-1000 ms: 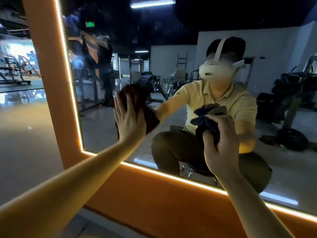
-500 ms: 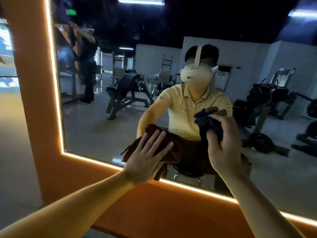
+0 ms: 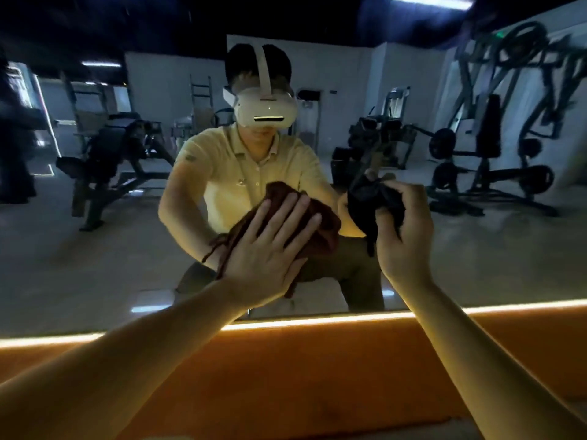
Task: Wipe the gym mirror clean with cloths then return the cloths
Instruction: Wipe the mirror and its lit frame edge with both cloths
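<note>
The big gym mirror [image 3: 95, 265] fills the view, set in an orange frame with a lit strip along its lower edge. My left hand [image 3: 270, 252] lies flat, fingers straight and spread, pressing a dark red cloth [image 3: 320, 223] against the glass low in the middle. Just to the right, my right hand [image 3: 403, 230] grips a bunched dark cloth [image 3: 371, 198] in its curled fingers, held up near the glass; whether it touches the mirror I cannot tell.
The orange frame [image 3: 317, 369] runs below the mirror, its glowing strip [image 3: 317, 323] marking the glass edge. The mirror reflects a crouching person in a yellow shirt, benches at left and weight machines at right.
My left hand slid the red cloth from the mirror's upper left down to the bottom edge, then right and a little up toward the middle. The right hand kept its grip on the dark cloth.
</note>
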Demonstrator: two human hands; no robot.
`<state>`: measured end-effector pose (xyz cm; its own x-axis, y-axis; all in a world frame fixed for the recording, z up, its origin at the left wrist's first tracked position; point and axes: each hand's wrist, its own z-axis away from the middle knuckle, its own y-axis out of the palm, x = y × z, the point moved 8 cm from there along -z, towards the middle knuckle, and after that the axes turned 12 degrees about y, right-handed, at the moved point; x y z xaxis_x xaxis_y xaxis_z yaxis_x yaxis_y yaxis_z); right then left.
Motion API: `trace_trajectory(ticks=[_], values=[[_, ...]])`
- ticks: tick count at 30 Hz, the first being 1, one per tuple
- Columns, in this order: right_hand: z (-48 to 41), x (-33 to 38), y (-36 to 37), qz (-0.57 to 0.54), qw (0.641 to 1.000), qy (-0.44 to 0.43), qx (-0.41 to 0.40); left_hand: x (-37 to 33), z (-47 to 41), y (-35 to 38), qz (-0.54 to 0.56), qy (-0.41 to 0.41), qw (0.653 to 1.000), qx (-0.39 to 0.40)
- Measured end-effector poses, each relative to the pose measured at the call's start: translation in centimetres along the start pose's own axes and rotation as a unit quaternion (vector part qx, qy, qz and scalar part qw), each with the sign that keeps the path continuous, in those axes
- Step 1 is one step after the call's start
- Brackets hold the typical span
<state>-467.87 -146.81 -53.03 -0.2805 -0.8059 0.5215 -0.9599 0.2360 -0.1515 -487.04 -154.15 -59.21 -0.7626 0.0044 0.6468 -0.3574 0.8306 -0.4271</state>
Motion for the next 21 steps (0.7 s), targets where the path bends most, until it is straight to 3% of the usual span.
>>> trace_trajectory(ticks=[5,11,13,17,21], values=[[0.1,-4.8,-2.8,0.017,1.0,0.009,0.0,-10.0,3.0,5.6,-0.059,0.179,0.977,0.097],[-2.0,-7.8,-6.1,-0.031,0.997,0.062,-0.036,-7.6,-2.2,3.1,-0.11,0.246,0.962,0.048],[-2.8,-8.0,-6.7,-0.049,0.996,0.064,-0.046,-4.8,-6.0,1.1,-0.074,0.211,0.974,0.041],[-3.2,-8.2,-7.0,-0.055,0.996,0.062,-0.035,0.7,-13.6,-2.5,-0.053,0.006,0.998,-0.021],[-4.2,-8.5,-7.8,-0.057,0.997,0.033,-0.035,-5.8,-12.3,1.3,-0.016,0.069,0.996,0.049]])
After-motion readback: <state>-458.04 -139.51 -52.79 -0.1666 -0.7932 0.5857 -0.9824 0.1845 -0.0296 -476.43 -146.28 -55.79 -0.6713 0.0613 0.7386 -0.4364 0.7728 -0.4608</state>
